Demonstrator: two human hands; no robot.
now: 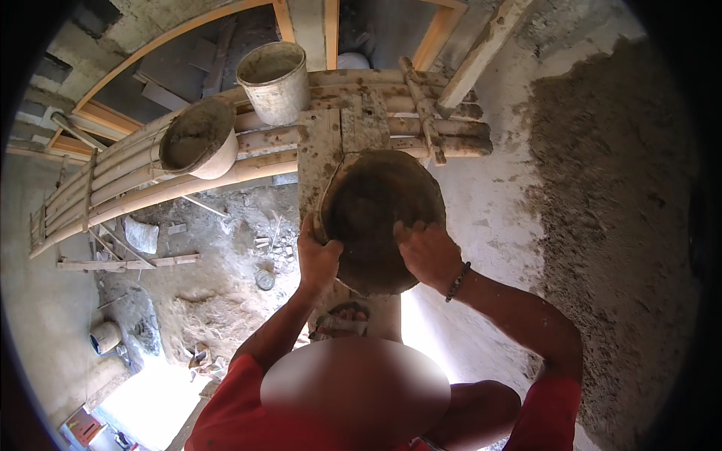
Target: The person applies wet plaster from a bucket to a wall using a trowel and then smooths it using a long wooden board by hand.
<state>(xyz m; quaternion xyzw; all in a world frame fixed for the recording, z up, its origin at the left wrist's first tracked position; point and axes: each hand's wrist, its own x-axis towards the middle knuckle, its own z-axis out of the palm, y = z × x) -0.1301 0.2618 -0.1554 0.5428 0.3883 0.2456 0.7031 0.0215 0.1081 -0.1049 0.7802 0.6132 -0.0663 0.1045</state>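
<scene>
Left fingers gripping basin, right fingers curled over it

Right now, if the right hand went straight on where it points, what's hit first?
Probably the inside of the round, dark, dirt-caked basin; the right hand has its curled fingers over it. Depth is unclear, so wall or bottom can't be told.

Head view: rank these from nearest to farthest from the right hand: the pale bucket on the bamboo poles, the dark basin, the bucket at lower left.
From the right hand:
1. Dark basin, right at the hand.
2. Pale bucket, ahead and left, on the bamboo poles.
3. Lower-left bucket, far left.
</scene>
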